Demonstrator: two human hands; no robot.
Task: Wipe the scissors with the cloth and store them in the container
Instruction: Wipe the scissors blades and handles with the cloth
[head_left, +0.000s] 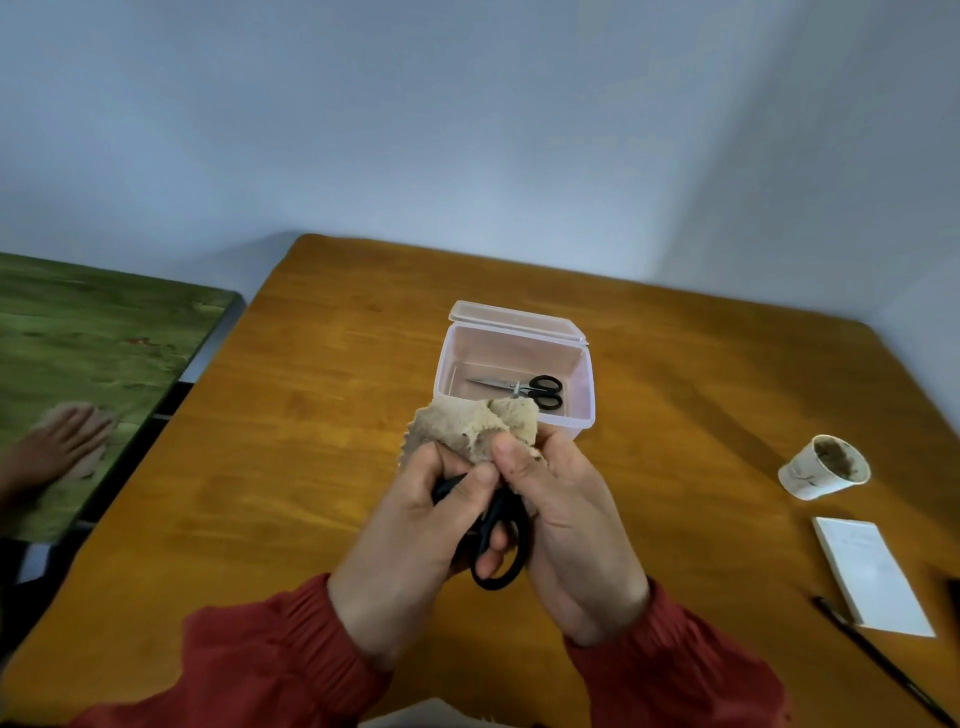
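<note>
2 hands busy: left hand (410, 525) grips scissors (500, 519) handles, right hand (571, 530) pinches cloth (472, 423) over hidden blades.

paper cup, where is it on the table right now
In the head view the paper cup sits on the right side of the wooden table, just beyond the white notepad and well right of the clear container.

Both my hands meet at centre, wrists angled inward. My left hand (410, 525) curls its fingers (452, 480) round the scissors (500, 525) by their black handles; my right hand (566, 530) pinches the cloth (478, 422) under its thumb.
</note>
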